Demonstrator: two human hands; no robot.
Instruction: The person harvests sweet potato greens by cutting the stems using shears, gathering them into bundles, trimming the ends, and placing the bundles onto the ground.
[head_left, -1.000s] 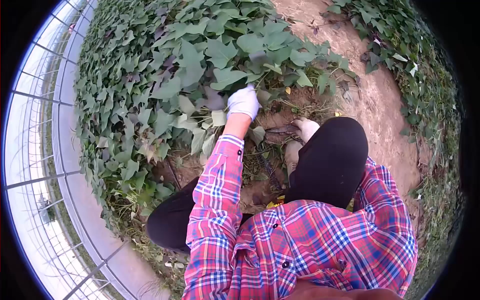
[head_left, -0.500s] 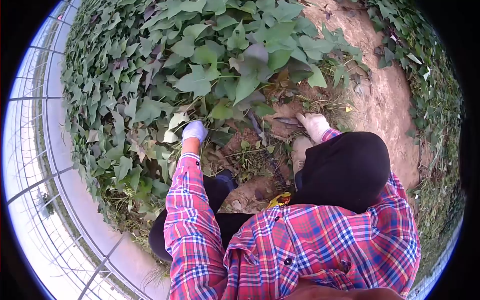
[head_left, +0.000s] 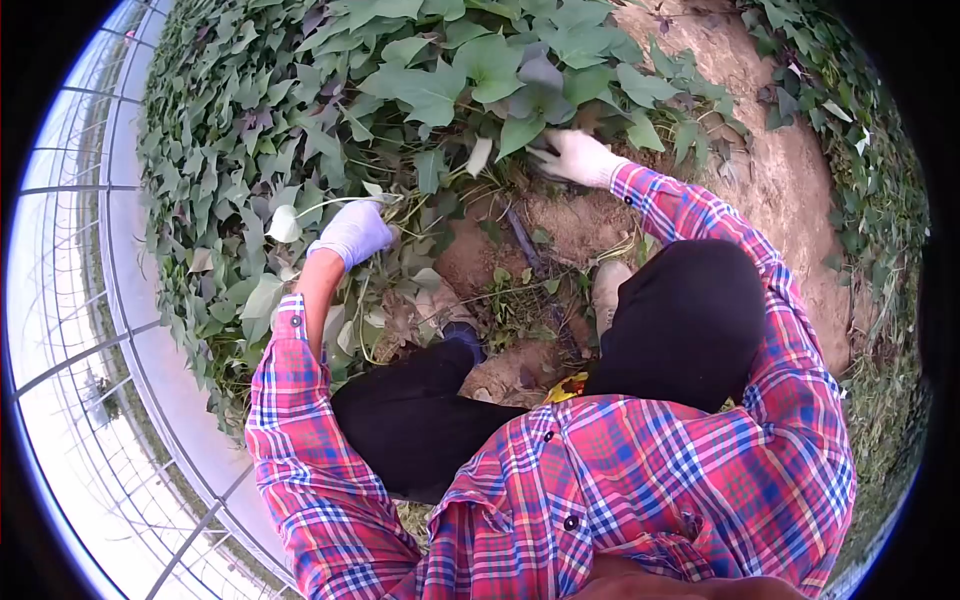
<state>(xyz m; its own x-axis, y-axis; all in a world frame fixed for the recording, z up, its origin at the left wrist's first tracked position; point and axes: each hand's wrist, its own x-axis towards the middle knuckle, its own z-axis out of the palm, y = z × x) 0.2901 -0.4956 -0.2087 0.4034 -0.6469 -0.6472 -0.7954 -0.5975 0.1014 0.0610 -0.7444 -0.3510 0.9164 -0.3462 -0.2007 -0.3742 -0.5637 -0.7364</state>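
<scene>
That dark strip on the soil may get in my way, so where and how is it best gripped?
Probably its upper stretch, pinched across its width from above, the right hand coming from the right: the dark strip is long and narrow, with bare soil beside that stretch, while weeds crowd it lower down.

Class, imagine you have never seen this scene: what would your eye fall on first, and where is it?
Probably the red, white and blue plaid shirt, which fills the lower middle of the view. Next, the pale-gloved left hand, up and left of centre, and the pale-gloved right hand, up and right, stand out against the dense, broad green leaves across the upper left.
</scene>
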